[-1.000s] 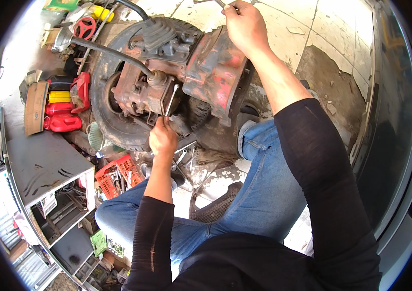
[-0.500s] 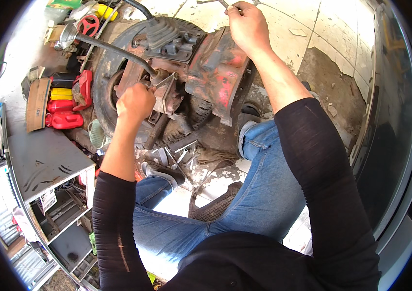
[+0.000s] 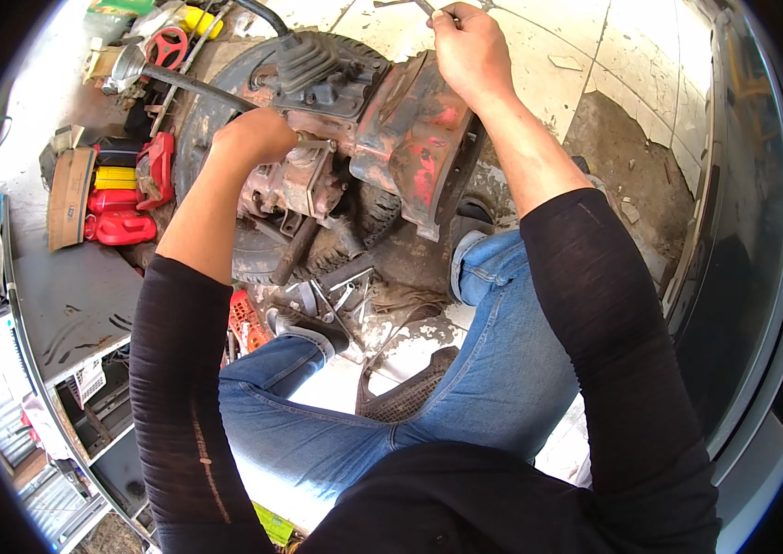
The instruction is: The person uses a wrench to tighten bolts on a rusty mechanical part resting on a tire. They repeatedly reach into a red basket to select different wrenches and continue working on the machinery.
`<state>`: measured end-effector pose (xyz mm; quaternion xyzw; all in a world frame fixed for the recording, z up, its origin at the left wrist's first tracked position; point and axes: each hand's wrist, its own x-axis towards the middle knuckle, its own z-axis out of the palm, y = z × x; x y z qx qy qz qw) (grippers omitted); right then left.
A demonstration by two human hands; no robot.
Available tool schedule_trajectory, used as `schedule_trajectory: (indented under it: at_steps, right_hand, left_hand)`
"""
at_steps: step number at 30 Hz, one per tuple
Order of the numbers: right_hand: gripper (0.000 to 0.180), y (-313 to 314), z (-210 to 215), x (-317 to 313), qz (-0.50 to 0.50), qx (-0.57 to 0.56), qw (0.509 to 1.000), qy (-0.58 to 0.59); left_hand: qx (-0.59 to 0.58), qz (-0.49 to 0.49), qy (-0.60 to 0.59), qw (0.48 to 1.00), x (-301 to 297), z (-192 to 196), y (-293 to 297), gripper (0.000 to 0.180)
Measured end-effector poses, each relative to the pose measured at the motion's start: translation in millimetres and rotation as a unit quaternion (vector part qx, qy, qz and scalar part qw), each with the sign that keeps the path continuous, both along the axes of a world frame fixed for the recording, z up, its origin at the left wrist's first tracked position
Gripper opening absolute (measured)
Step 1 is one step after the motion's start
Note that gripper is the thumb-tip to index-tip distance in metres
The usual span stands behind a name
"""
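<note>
A dirty, rust-red gearbox [image 3: 414, 129] lies across a big tyre [image 3: 202, 102] on the floor ahead of me. From it rise a gear lever with a ribbed rubber boot [image 3: 306, 65] and a second long gear lever [image 3: 193, 85] with a cup-shaped top. My left hand [image 3: 257, 138] is closed around the lower part of the second lever, just above its rusty base [image 3: 308, 166]; the fingertips are hidden. Out beyond the gearbox's right end, my right hand [image 3: 470, 46] is closed on a slim dark metal tool [image 3: 421, 6], partly cut off by the picture's top edge.
Several wrenches [image 3: 345, 295] lie on the floor between my feet. Red jerrycans [image 3: 128, 226] and a cardboard piece [image 3: 71, 198] stand at the left, beyond a grey metal cabinet [image 3: 77, 295]. A dark vehicle panel [image 3: 742, 277] runs along the right. A black mat [image 3: 410, 392] lies below.
My left hand has moved up and slightly left, from beside the second lever's base onto the lever itself. My left forearm has swung left. My right hand stays put with its tool.
</note>
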<state>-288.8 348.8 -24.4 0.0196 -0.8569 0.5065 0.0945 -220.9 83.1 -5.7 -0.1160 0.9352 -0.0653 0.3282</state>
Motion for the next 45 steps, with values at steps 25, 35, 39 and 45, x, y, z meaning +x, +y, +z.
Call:
schedule_trajectory:
  at_steps: [25, 35, 39, 45]
  right_hand:
    - [0.027, -0.2, 6.7, 8.9, -0.011, -0.021, 0.999, 0.024]
    - [0.027, 1.5, -7.5, -1.5, -0.004, -0.026, 0.999, 0.043]
    - [0.028, -0.3, -2.9, 1.4, -0.013, -0.018, 0.999, 0.034]
    - [0.028, 1.7, -3.7, 0.4, -0.009, -0.026, 0.999, 0.036]
  left_hand:
    - [-0.099, 0.008, 0.06, 0.993, -4.1, 9.5, 46.1, 0.038]
    - [-0.13, -0.018, 0.051, 0.99, -7.3, 14.0, 53.3, 0.038]
    - [-0.141, -0.034, 0.028, 0.989, -14.4, 10.2, 51.1, 0.035]
    - [-0.165, -0.092, 0.059, 0.98, -18.7, 4.9, 62.7, 0.026]
